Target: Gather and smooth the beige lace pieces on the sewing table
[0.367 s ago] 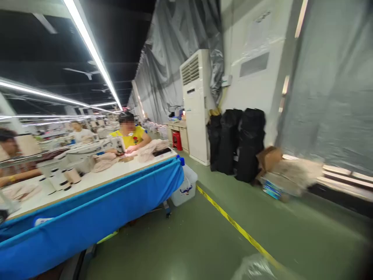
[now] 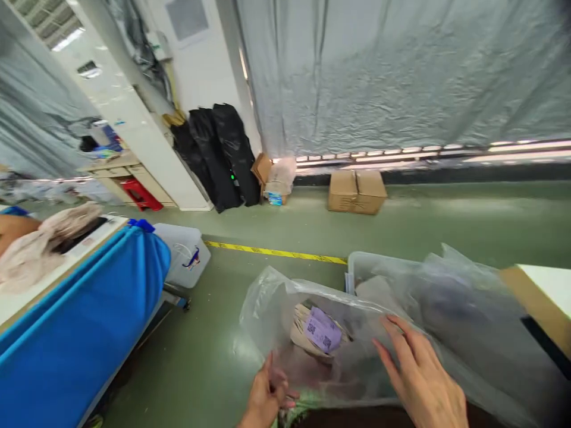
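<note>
Plastic bag (image 2: 263,303): lies before the person, between the two hands and beside the near-left corner of a translucent tub (image 2: 350,270); thin, cloudy film, crumpled into soft peaks.
Left hand (image 2: 263,395): at the bag's near edge, thumb raised, fingers curled; whether film is pinched between them, I cannot tell.
Right hand (image 2: 422,365): fingers loosely bent and apart, tips against the film, not clenched.
Bundle (image 2: 297,340): beige, seen through or within the bag, layered and ridged; probably soft cloth pieces, though the film blurs it.
Paper label (image 2: 323,329): lavender, flat, printed with square codes, lying on the bundle.
Weight and feel: likely light; the film should be limp, slippery and easily torn, the bundle soft but bulkier.
Best hold: probably a gathered fold of the rim in each hand, as one layer may slide or stretch; the bundle would want support from beneath.
Nearby textures: smooth green floor (image 2: 209,333), shiny yellow tape (image 2: 276,252), stiff, boxy brown carton (image 2: 357,193), loosely hanging blue cloth (image 2: 102,291), wrinkled silvery curtain (image 2: 401,77).
</note>
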Demonstrator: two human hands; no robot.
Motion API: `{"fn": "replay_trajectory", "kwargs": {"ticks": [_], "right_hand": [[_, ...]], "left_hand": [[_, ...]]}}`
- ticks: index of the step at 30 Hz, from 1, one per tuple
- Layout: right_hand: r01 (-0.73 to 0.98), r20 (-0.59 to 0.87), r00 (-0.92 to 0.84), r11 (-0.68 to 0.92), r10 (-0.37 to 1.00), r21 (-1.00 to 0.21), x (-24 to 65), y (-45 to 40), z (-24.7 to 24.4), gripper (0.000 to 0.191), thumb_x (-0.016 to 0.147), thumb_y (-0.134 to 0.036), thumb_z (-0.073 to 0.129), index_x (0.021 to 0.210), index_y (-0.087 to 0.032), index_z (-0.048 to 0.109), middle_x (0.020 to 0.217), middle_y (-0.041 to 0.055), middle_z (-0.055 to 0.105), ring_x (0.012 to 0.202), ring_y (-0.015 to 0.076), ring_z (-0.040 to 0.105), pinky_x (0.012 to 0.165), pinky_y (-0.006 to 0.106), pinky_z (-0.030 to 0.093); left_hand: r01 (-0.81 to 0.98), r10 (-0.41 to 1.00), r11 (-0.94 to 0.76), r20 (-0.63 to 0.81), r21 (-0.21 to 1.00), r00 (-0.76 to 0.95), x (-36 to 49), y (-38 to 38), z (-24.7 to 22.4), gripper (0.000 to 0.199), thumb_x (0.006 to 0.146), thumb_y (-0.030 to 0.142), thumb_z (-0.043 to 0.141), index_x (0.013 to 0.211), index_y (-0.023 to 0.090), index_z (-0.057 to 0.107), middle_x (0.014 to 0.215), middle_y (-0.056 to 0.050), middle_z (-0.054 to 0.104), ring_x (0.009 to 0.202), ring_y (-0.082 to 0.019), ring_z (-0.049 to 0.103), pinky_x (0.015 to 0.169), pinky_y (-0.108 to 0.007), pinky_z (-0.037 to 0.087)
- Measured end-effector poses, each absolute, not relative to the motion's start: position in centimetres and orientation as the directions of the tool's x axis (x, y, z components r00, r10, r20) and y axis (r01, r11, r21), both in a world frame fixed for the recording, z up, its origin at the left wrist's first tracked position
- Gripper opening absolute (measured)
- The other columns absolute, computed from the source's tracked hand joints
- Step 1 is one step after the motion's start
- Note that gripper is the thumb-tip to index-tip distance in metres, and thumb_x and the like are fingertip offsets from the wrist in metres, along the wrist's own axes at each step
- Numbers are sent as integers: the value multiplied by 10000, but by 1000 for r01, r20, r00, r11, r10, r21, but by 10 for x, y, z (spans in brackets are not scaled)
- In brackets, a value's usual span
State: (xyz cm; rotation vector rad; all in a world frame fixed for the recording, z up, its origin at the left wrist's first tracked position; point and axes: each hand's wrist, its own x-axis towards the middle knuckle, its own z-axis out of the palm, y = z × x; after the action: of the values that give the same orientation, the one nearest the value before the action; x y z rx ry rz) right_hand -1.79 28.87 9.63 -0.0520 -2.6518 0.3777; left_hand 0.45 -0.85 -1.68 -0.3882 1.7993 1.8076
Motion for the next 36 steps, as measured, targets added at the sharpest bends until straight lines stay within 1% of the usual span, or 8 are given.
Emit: {"fn": "replay_trajectory", "kwargs": {"ticks": [4, 8, 10, 21, 27, 30, 33, 36], "right_hand": [[180, 448, -862, 969, 239, -170, -24, 292, 104, 355, 950, -314, 409, 1257, -174, 517, 1328, 205, 503, 1093, 421, 541, 784, 583, 460], [80, 342, -911, 913, 230, -400, -19, 302, 96, 291, 935, -259, 362, 1109, -199, 588, 786, 64, 705, 655, 223, 673, 526, 300, 506], [23, 332, -922, 881, 202, -473, -13, 306, 97, 279, 925, -213, 342, 1002, -225, 610, 773, 19, 712, 633, 147, 679, 504, 205, 486], [-35, 371, -898, 800, 238, -599, -21, 307, 129, 322, 894, -132, 350, 1027, -201, 635, 773, 24, 650, 629, 125, 608, 581, 213, 447], [-250, 195, -967, 761, -165, -599, -4, 297, 130, 436, 743, 13, 332, 842, -253, 663, 722, -16, 563, 601, 100, 546, 532, 179, 383], [-268, 103, -962, 786, -254, -557, 20, 280, 124, 355, 704, 34, 409, 709, -249, 623, 726, -22, 572, 633, 123, 558, 545, 218, 371], [-265, 96, -963, 825, -251, -499, 48, 253, 109, 142, 743, -118, 634, 679, -243, 609, 731, -30, 602, 648, 151, 575, 529, 243, 392], [-204, 101, -979, 874, -177, -442, 72, 234, 91, 273, 865, -332, 628, 659, -163, 568, 611, -42, 567, 528, 101, 535, 459, 210, 398]], "left_hand": [[-563, 207, 75, -566, 823, -798, 10, -9, -16, 909, 637, 529, 744, 1401, 241, 344, 938, -27, 555, 718, -181, 650, 663, -337, 564], [-446, 309, 131, -464, 885, -830, -4, 7, 16, 834, 705, 599, 670, 1385, 187, 417, 900, -53, 589, 694, -193, 656, 620, -332, 566], [-349, 313, 161, -383, 923, -869, -17, 16, 37, 761, 774, 624, 590, 1372, 175, 446, 857, -51, 619, 692, -193, 665, 670, -342, 572], [-86, 265, 464, -231, 882, -936, -22, 11, 82, 512, 938, 453, 423, 1391, 215, 437, 1001, -60, 709, 868, -179, 682, 861, -295, 528], [224, 631, 654, -358, 722, -688, -9, 11, 98, 390, 896, 368, 502, 1275, 311, 575, 903, -55, 718, 799, -230, 676, 787, -310, 543], [518, 798, 554, -238, 651, -554, -27, 20, 119, 561, 847, 382, 611, 1379, 317, 447, 807, -51, 695, 704, -235, 660, 706, -309, 550], [818, 913, 345, 40, 461, -407, -58, 40, 135, 710, 857, 454, 596, 1466, 306, 264, 1157, -120, 629, 1056, -307, 600, 908, -408, 492], [869, 953, 227, 84, 439, -291, -84, 69, 131, 624, 816, 591, 580, 1377, 363, 430, 1346, -81, 522, 1223, -317, 490, 1001, -425, 435]]}}
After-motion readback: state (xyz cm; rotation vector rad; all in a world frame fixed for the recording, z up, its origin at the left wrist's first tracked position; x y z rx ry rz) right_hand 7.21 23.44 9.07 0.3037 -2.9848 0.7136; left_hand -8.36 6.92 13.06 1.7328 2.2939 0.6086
